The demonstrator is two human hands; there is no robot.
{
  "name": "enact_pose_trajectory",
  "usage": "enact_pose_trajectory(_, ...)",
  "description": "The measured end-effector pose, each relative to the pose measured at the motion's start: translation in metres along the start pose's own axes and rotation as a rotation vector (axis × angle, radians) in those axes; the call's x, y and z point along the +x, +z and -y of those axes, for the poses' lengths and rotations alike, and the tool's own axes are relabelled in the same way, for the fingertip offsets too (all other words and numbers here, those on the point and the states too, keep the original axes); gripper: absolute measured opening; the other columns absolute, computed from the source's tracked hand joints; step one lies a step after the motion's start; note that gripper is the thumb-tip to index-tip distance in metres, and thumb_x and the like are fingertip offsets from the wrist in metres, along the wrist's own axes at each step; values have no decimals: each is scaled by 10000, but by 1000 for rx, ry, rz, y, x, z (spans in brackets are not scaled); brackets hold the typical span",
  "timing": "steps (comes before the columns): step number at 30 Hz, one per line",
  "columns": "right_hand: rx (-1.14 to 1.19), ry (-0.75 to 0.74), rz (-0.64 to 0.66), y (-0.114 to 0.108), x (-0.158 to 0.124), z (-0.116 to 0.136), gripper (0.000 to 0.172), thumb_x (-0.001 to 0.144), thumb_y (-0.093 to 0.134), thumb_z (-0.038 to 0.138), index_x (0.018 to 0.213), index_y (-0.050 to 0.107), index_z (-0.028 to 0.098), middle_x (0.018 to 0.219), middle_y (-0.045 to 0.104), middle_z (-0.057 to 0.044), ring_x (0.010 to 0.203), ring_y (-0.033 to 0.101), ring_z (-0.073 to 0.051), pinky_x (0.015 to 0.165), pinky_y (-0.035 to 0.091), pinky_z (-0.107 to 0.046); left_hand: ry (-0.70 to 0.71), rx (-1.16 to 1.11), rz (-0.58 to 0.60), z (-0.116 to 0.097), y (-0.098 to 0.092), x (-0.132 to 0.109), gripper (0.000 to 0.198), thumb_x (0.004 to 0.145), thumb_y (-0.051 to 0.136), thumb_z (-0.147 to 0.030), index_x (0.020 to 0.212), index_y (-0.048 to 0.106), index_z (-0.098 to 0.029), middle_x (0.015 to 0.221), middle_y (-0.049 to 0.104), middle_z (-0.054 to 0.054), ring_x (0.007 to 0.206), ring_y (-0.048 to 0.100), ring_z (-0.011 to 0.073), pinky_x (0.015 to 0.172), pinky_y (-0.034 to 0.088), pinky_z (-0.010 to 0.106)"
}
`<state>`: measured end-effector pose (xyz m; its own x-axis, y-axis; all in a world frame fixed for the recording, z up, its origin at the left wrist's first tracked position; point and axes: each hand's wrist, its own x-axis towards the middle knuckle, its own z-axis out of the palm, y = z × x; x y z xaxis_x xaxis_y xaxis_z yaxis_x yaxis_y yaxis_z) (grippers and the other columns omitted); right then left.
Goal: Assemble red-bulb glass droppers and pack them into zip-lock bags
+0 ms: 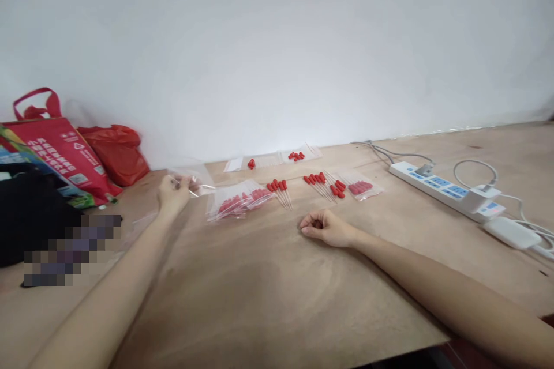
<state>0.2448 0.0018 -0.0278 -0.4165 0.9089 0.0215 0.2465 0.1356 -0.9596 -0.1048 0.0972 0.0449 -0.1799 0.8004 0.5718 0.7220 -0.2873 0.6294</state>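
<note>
My left hand (175,190) pinches a clear plastic bag (201,179) near the wall; its fingertips are partly hidden by the film. My right hand (326,228) rests on the wooden table with its fingers curled closed, and nothing shows in them. Just beyond it lie thin sticks with red tips (318,181) and another group of red-tipped sticks (281,190). Between the hands is a pile of clear bags with red pieces inside (238,200). One more filled bag (361,185) lies to the right of the sticks.
Along the wall, small red pieces (296,155) lie on clear bags. A white power strip (445,187) with plugged-in chargers and grey cables is at the right. A red shopping bag (64,155), a red plastic bag (115,153) and a black cloth item (34,213) stand at the left.
</note>
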Motion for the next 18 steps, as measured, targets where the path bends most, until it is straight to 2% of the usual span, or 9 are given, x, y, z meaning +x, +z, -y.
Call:
enact_pose_trajectory(2,-1,-3,-8,0,1,-1,262,636,639,380,732,588,142,537,470,46,485,398,-53,466,318,-190,-15,-83,149,-19,0,-17,217,779,466,-363,752,448,-148,641,596,14,606,588,128,571,481,258)
enact_pose_trajectory(3,-7,-5,-25,0,1,-1,250,638,637,371,727,587,142,540,476,43,484,400,-54,463,320,-189,-18,-138,282,-30,2,-28,276,728,530,-410,807,479,-151,648,608,11,571,585,127,543,482,254)
enact_pose_trajectory(5,-23,-2,-95,0,3,-3,221,650,624,347,730,583,145,549,490,36,478,406,-56,453,326,-188,-93,-355,788,-50,6,-52,448,627,635,-439,951,472,-176,662,614,8,532,576,133,512,473,264)
enact_pose_trajectory(7,-39,6,-194,-1,4,-6,196,676,591,323,756,575,145,554,504,29,465,414,-61,439,335,-191,-132,-388,1099,-67,12,-74,463,626,645,-415,988,462,-192,655,599,-9,537,578,134,524,474,268)
enact_pose_trajectory(8,-57,6,-243,-1,5,-8,184,690,571,310,769,571,144,554,510,25,460,422,-66,435,342,-194,-106,-335,1181,-73,14,-83,432,649,628,-400,994,467,-196,674,595,-10,556,581,136,528,473,268)
enact_pose_trajectory(10,-134,-5,-323,-3,7,-9,159,707,538,275,785,569,140,557,528,16,464,448,-79,446,362,-204,56,-170,1138,-81,19,-95,414,667,616,-363,1022,480,-200,762,595,10,642,590,155,577,479,287)
enact_pose_trajectory(13,-345,-39,-391,-7,17,-1,118,704,518,204,783,581,141,623,587,-15,522,505,-103,516,398,-227,396,17,863,-87,21,-106,334,725,572,-321,1037,524,-213,1010,557,68,937,538,207,806,437,356)
enact_pose_trajectory(14,-417,-46,-403,-8,22,4,113,702,514,184,779,587,143,660,607,-28,555,526,-113,548,406,-234,492,41,828,-89,21,-110,313,753,546,-322,1049,534,-223,1087,531,78,1026,493,219,875,396,375)
enact_pose_trajectory(18,-631,67,-439,-7,60,26,142,705,524,176,813,609,140,836,646,-84,781,581,-163,700,410,-239,668,77,1010,-90,20,-127,419,806,478,-387,1215,434,-309,1322,382,52,1226,314,250,992,268,445)
